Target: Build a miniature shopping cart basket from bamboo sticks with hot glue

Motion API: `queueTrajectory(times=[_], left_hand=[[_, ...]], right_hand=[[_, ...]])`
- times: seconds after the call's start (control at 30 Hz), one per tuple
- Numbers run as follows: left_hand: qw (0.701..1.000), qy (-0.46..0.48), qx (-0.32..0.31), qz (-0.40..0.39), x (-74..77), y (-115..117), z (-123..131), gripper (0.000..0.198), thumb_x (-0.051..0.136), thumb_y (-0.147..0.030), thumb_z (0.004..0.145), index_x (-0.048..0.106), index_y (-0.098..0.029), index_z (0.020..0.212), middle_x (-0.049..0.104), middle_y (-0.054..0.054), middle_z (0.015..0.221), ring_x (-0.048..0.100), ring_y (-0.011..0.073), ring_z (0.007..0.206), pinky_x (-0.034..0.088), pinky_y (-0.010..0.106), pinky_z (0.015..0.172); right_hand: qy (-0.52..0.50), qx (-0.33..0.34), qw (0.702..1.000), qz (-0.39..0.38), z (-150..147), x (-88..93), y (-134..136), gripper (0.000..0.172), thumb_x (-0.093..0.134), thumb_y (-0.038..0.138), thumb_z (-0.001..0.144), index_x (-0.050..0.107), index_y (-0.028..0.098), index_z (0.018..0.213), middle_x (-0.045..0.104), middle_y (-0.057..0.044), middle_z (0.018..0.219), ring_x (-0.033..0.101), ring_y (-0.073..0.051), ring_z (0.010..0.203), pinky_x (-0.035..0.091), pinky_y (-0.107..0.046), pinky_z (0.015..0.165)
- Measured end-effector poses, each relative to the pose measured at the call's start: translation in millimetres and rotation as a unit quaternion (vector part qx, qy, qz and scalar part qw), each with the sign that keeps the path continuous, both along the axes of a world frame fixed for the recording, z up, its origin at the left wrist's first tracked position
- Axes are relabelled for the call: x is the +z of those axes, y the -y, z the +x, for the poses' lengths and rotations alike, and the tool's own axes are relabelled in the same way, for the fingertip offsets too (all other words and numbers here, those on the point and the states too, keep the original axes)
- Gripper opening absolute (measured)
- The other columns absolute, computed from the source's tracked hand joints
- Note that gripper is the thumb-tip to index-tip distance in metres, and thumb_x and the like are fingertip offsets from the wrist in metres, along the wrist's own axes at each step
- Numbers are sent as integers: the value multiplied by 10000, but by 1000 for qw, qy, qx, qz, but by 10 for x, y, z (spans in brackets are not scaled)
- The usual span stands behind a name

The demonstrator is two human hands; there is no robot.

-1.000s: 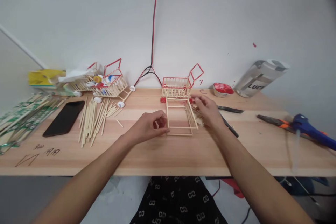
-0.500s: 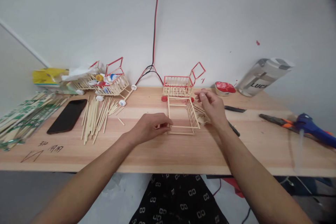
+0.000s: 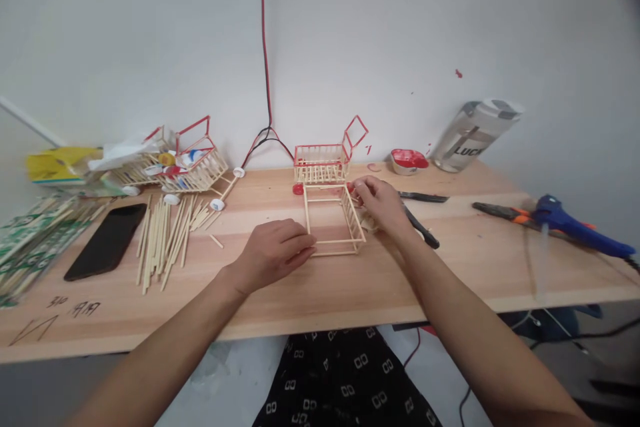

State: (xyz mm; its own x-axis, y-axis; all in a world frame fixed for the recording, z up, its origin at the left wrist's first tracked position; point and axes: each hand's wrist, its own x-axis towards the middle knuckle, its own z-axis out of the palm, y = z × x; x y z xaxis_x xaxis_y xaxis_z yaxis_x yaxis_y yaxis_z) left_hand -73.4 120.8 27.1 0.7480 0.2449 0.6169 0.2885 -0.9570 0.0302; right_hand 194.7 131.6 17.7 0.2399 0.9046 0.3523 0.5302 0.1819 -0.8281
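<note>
A small frame of thin wooden sticks [image 3: 331,241] lies on the table in front of me, with a row of short bars along its right side. My left hand [image 3: 275,250] pinches its near left corner between thumb and fingers. At the far right corner is my right hand [image 3: 380,203], its thumb and fingertips closed together; what they hold, if anything, is too small to make out. Just behind the frame stands a finished-looking miniature shopping cart [image 3: 321,163] with red rims and a red handle. One red wheel [image 3: 298,189] shows beside the frame's far left corner.
Loose wooden sticks [image 3: 160,240], a phone [image 3: 106,242] and packaged sticks [image 3: 35,247] lie left. Behind them stand more carts [image 3: 195,170] with white wheels. Rightward are a red-paint dish [image 3: 409,161], a clear canister [image 3: 473,137], black-handled tools [image 3: 423,197], pliers [image 3: 495,211] and a blue glue gun [image 3: 575,230].
My right hand has come in from the right to the frame's far right corner. My left hand keeps its pinch on the near left corner. The view has turned slightly right.
</note>
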Motion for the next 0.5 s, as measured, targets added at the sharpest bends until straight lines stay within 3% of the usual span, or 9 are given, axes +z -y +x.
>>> queueTrajectory(times=[0.1, 0.27, 0.5], left_hand=[[999, 29, -5, 15, 44, 16, 12, 173, 627, -195, 856, 610, -204, 1028, 668, 42, 891, 587, 162, 839, 479, 301, 748], [998, 23, 2, 63, 172, 128, 174, 284, 612, -172, 870, 557, -195, 1148, 674, 72, 1023, 571, 210, 1002, 469, 373, 882], [989, -107, 52, 88, 245, 264, 608, 280, 494, -171, 933, 520, -140, 1210, 665, 81, 963, 581, 220, 905, 452, 364, 775]], right_hand=[[7, -1, 1000, 19, -13, -15, -13, 336, 463, 467, 897, 656, 193, 921, 699, -55, 881, 627, -208, 838, 465, -341, 788], [-64, 73, 994, 45, -72, -32, -33, 443, 463, 515, 905, 609, 196, 1175, 657, -81, 1212, 599, -211, 1107, 446, -354, 963], [-73, 77, 994, 41, -69, -94, -92, 477, 391, 552, 928, 606, 225, 1202, 638, -72, 1260, 570, -212, 1174, 439, -376, 1002]])
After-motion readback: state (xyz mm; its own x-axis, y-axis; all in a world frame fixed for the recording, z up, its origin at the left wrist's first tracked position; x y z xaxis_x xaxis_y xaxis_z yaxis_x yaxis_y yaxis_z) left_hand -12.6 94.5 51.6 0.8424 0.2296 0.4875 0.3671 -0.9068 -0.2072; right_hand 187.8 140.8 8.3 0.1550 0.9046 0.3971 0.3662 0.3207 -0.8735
